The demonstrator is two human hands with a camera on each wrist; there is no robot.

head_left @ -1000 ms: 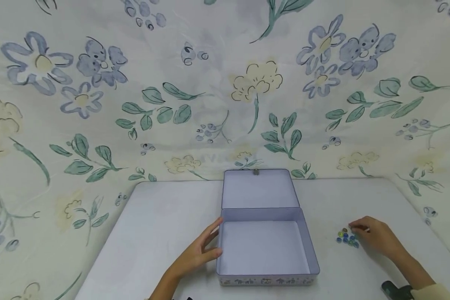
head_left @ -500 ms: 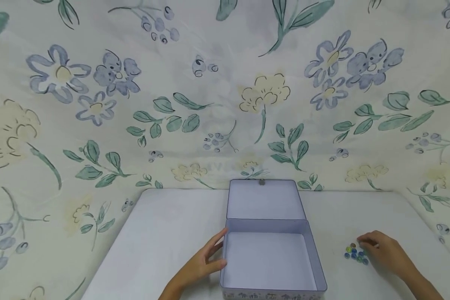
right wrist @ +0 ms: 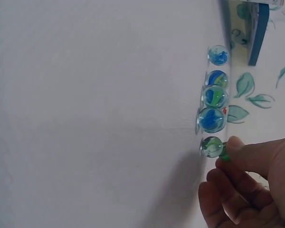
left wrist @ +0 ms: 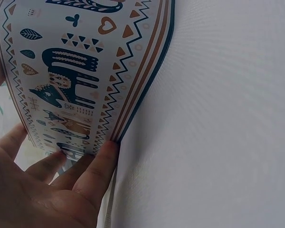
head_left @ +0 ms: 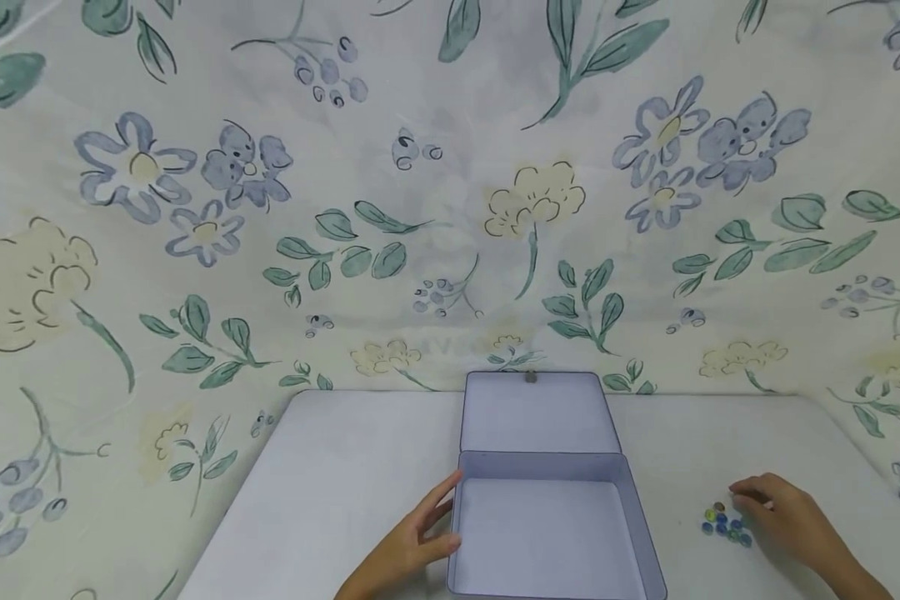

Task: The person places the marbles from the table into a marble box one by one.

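looks like a home setup tbh, plain white table (head_left: 345, 475) pushed up against a floral bedsheet backdrop (head_left: 450, 208), w/ a decorated tin box (head_left: 551, 508) and glass marbles (head_left: 726, 523) on it, craft/play corner vibes, not a lab

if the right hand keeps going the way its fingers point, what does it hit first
Most likely the marbles. The right hand points left toward that little cluster, and the right wrist view shows a fingertip already at the nearest marble. Beyond them lies the open tin box.

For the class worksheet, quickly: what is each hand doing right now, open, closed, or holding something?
Left hand: open, fingers straight against the tin box side.
Right hand: fingertips pinching a glass marble in the cluster.
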